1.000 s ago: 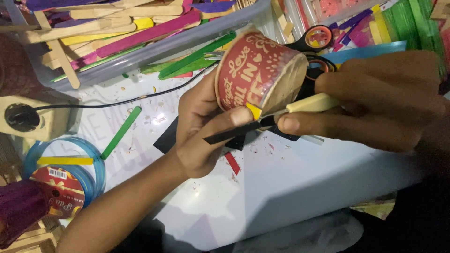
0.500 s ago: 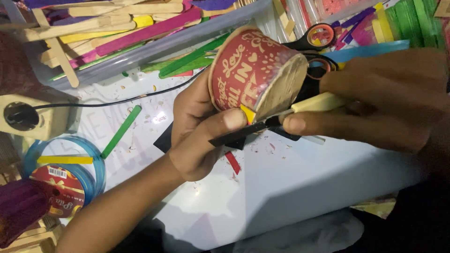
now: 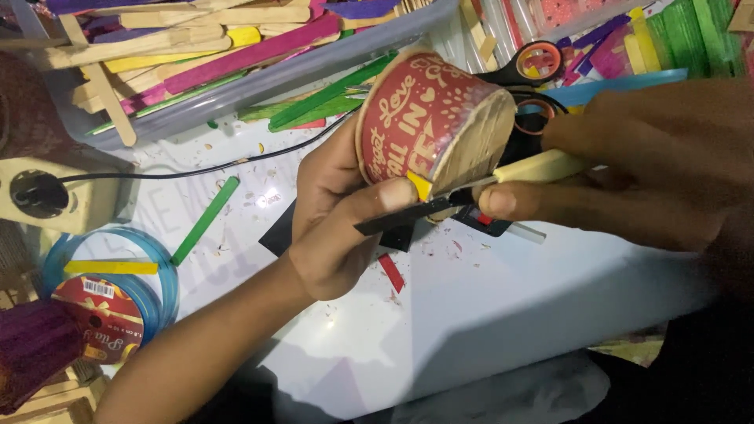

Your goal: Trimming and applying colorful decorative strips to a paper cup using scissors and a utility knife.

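My left hand [image 3: 334, 216] grips a red paper cup [image 3: 420, 126] with pale lettering, tipped on its side so its brown base faces right. My thumb presses a black strip [image 3: 400, 217] under the cup. My right hand [image 3: 636, 177] holds a craft knife with a pale yellow handle [image 3: 542, 166]; its blade meets the cup's lower edge beside a small yellow piece [image 3: 419, 186]. Both hands hover over a white board [image 3: 471, 306].
A clear tray [image 3: 236, 86] of coloured craft sticks lies at the back. Orange-handled scissors [image 3: 534, 63] sit behind the cup. A green stick [image 3: 206, 220], a black cable [image 3: 196, 166], a blue ribbon spool [image 3: 110, 290] and a wooden block [image 3: 47, 192] lie left.
The cup and both hands have shifted slightly left, and the knife blade has worked a little along the cup's lower edge.
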